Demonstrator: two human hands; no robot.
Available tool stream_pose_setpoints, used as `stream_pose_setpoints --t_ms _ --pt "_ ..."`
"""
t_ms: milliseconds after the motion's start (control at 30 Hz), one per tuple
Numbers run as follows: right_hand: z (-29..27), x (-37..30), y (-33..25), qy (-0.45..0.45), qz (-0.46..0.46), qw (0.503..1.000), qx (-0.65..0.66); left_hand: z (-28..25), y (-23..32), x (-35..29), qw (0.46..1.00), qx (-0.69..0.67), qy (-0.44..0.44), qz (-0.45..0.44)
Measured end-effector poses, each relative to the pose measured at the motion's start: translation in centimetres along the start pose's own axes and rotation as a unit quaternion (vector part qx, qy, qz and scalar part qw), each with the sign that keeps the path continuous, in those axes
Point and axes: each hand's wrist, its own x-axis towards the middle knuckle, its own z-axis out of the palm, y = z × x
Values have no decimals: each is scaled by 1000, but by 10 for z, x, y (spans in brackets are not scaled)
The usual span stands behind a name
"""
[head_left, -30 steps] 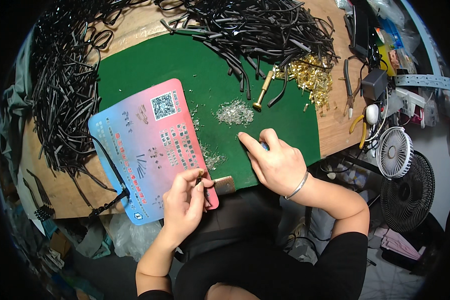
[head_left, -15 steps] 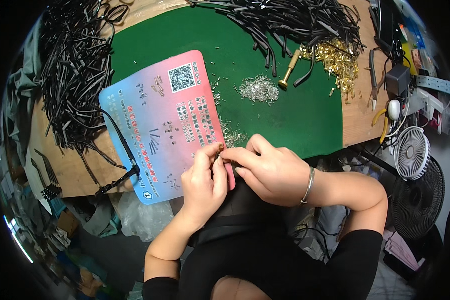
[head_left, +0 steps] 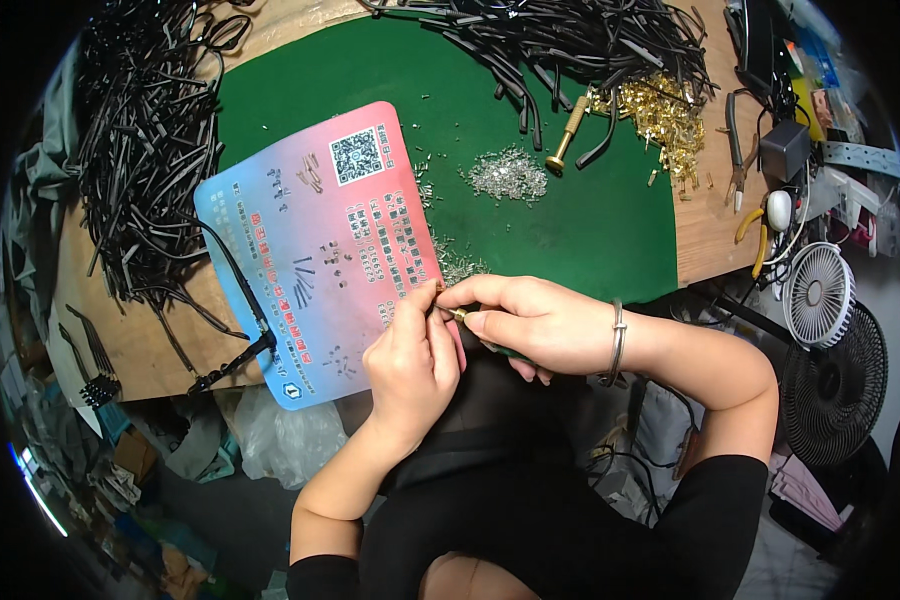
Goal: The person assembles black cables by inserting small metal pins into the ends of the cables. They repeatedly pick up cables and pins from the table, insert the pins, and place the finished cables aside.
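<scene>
Over the right edge of a blue-and-pink printed mat, my two hands meet at the fingertips. My left hand is closed in a pinch; the tiny piece between its fingers is mostly hidden. My right hand is wrapped round a small screwdriver, whose thin end points at the left fingertips and whose brass-coloured collar shows; most of its handle is covered by the hand. Just beyond the fingers lies a pile of small metal pieces. A black glasses frame part lies across the mat's left side.
Black glasses temples heap up at the left and far side. On the green cloth are silver screws, a brass tool and gold-coloured pieces. Pliers and fans stand at the right.
My right hand has turned and now holds the screwdriver against the left fingertips; before, no tool showed in its pinch. My left hand stays nearly in place.
</scene>
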Motion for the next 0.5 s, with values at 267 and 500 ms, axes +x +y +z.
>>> stream_pose_setpoints --t_ms 267,500 --pt "4 2 -7 7 2 999 -48 -6 -2 0 999 -13 -38 -23" --pt "11 15 35 155 -254 902 -312 -11 4 5 995 -28 -79 -46"
